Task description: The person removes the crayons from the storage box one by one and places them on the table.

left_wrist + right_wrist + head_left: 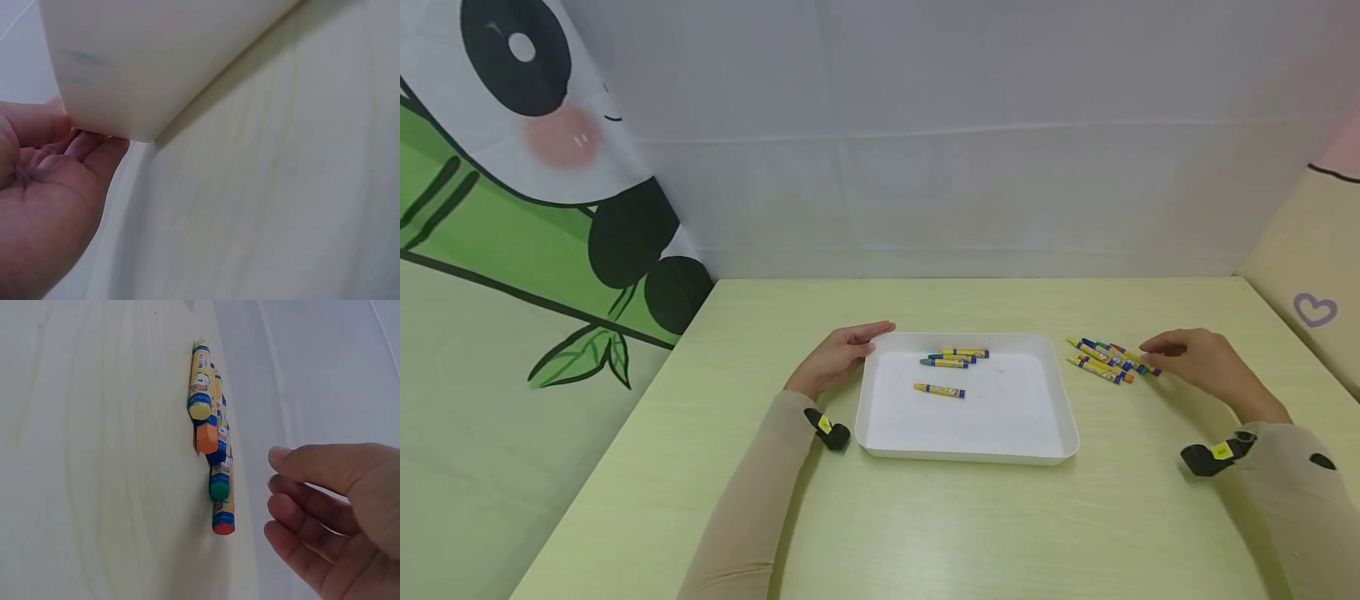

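A white tray lies on the table with several yellow-and-blue wrapped crayons toward its far side and one orange-yellow-tipped crayon nearer its middle. My left hand holds the tray at its far left corner, thumb by the rim and fingers along the outside, as the left wrist view also shows at the tray wall. To the right of the tray lies a loose pile of crayons. Beside it is my right hand, fingers loosely bent; a gap separates them from the crayons in the right wrist view.
The pale wooden table meets a white cloth backdrop at its far edge. A printed panel with green and black shapes stands at the left, and a beige panel with a purple heart at the right.
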Demonstrator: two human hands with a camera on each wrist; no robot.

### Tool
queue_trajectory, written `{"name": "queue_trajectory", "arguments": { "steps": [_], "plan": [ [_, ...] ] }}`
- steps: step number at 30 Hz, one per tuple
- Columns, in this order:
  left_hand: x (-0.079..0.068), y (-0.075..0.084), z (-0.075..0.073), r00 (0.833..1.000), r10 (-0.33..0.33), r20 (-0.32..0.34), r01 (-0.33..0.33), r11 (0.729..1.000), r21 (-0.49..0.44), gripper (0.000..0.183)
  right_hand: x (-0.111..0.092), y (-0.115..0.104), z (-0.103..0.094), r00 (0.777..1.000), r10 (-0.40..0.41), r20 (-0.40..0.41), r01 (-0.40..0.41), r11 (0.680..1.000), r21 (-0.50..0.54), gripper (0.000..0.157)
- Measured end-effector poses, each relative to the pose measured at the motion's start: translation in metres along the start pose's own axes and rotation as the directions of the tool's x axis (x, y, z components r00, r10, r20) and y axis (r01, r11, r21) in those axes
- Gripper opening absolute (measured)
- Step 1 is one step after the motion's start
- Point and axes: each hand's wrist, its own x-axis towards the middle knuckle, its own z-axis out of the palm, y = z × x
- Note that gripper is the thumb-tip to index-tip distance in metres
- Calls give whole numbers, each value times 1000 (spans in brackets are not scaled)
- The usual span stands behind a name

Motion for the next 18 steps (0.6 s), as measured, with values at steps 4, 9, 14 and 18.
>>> {"name": "queue_trajectory", "arguments": {
  "steps": [4,9,14,18],
  "plan": [
    [1,-1,0,1000,2,0,-2,1000,-2,48,3,-8,1,1000,-9,-6,9,1000,6,35],
    [2,-1,0,1000,7,2,-7,1000,4,49,7,-20,3,1000,-21,-6,21,1000,10,34],
    [1,-1,0,1000,4,1,-4,1000,3,48,10,-34,2,999,-34,9,33,999,34,36],
    [1,0,1,1000,4,-4,-4,1000,4,48,12,-50,1,998,-58,28,56,997,58,37]
  ]
}}
